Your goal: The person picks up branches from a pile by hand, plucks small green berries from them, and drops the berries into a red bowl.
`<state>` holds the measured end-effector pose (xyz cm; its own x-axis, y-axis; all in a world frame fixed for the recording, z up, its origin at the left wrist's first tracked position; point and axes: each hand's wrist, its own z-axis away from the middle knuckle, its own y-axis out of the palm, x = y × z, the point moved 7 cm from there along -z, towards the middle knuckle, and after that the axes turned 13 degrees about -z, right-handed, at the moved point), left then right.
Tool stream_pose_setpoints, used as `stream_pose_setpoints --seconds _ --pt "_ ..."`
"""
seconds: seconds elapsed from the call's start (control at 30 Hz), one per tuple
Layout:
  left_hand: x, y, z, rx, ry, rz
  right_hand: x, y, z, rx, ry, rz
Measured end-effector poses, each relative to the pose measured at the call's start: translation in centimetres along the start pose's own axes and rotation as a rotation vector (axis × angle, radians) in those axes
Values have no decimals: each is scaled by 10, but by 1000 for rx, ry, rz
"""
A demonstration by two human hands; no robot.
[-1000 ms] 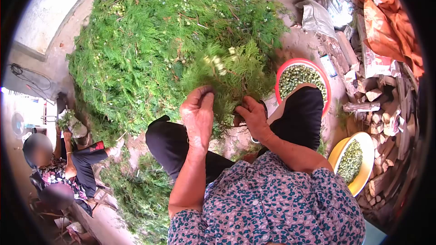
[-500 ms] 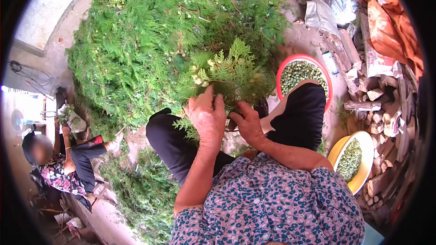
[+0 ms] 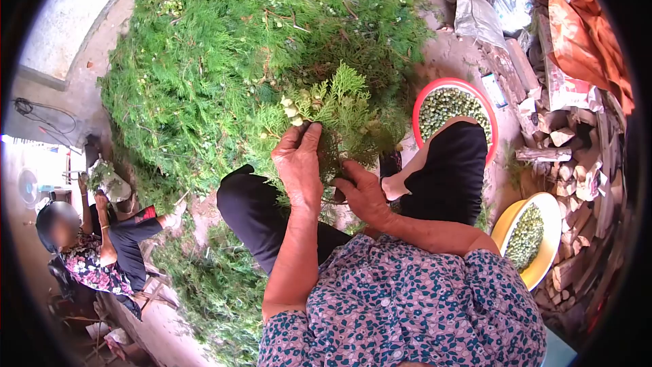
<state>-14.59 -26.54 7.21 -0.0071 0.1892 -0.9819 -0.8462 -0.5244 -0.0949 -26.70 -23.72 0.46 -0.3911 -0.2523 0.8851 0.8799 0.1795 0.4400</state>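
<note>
A leafy conifer branch (image 3: 346,98), flat-sprayed like arborvitae, is held up over my lap between both hands. My right hand (image 3: 367,194) is closed around its lower stem. Pale green cones (image 3: 291,110) cluster on the branch's left side. At them, my left hand (image 3: 299,166) has thumb and forefinger pinched together; the exact spot under the fingertips is partly hidden. Behind the branch rises a large heap of cut conifer greenery (image 3: 204,61).
A red-rimmed basin (image 3: 417,112) of green cones stands beyond my right knee. Closer, a yellow basin (image 3: 551,238) holds more. Stacked firewood (image 3: 567,183), sacks (image 3: 479,20) and an orange sheet (image 3: 577,41) line the right. Another person (image 3: 102,251) sits at left, holding a sprig.
My left hand has shifted slightly left, its thumb and forefinger now pinched closer together at the cones. The branch has tilted a little; my right hand stays at the stem, slightly lower.
</note>
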Motion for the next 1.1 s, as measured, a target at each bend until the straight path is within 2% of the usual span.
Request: stream_pose_setpoints --seconds 0.1,0.2,0.3,0.37,0.43,0.57,0.63,0.7,0.77,0.83,0.87,0.93,1.0,1.07,1.1 --pt "1 1 -4 -1 26 94 8 9 0 43 63 -58" --pt "-6 6 -8 93 195 162 9 21 7 165 158 69" --pt "-8 7 -7 148 166 20 8 31 14 237 74 5" --pt "-7 8 -5 197 176 39 15 32 18 256 37 17" --pt "-2 3 -4 211 128 133 27 32 22 272 -39 296" --pt "10 -8 -4 125 134 209 25 29 22 252 -74 357" --pt "15 -13 -2 117 98 222 29 32 25 286 -158 372" --pt "17 -13 2 118 4 261 26 31 27 318 -101 397" --pt "27 -16 2 128 -12 266 27 28 29 350 -42 420" --pt "30 -18 4 96 -14 268 22 32 38 614 246 696" --pt "29 -19 5 126 5 258 30 27 40 615 252 696" --pt "33 -22 2 154 22 262 44 33 58 969 123 887" --pt "37 -22 4 213 57 265 108 35 47 727 -15 553" --pt "39 -20 7 214 57 282 148 20 31 296 90 181" --pt "40 -18 10 214 61 299 157 14 21 239 -83 -20"
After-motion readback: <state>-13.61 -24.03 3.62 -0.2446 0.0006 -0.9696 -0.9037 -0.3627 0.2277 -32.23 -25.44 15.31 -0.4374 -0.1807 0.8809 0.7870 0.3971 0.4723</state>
